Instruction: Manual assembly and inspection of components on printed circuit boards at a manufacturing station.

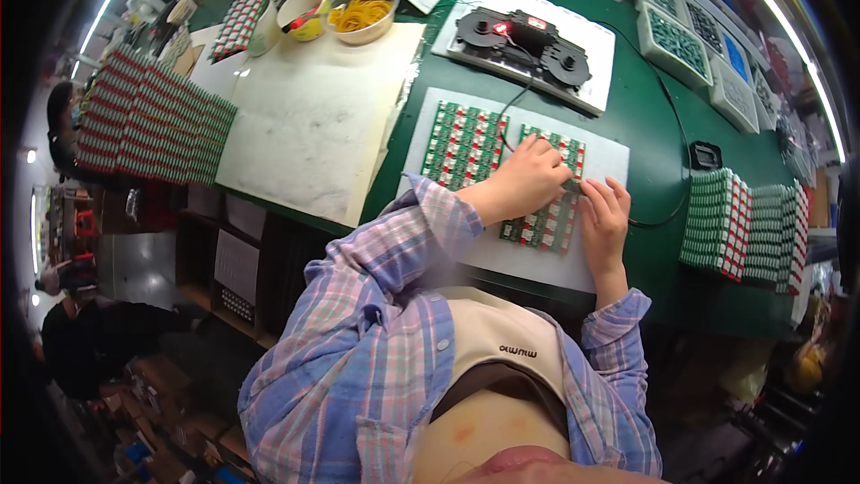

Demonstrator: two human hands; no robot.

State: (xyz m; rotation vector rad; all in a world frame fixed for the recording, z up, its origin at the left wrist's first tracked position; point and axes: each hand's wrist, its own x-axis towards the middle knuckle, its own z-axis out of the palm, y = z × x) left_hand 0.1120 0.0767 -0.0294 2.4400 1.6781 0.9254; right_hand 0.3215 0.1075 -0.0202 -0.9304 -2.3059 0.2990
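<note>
Two green circuit board panels with red and white parts lie side by side on a pale mat (421,139). Over the middle of the right panel (546,231) is my left hand (534,178), its fingers bent down and held together. What its fingertips hold, if anything, is hidden. My right hand (606,220) is at that panel's right edge, fingers stretched and slightly apart, fingertips close to the left hand's. The left panel (461,144) lies untouched beside my left hand. A thin black cable (509,112) runs down to the panels.
Beyond the mat, a black device (522,41) with two round discs and a red lit display sits on a white board. Stacked circuit boards stand at right (717,224) and left (148,117). Rubber bands fill a bowl (361,34); parts bins (674,43) line the far right.
</note>
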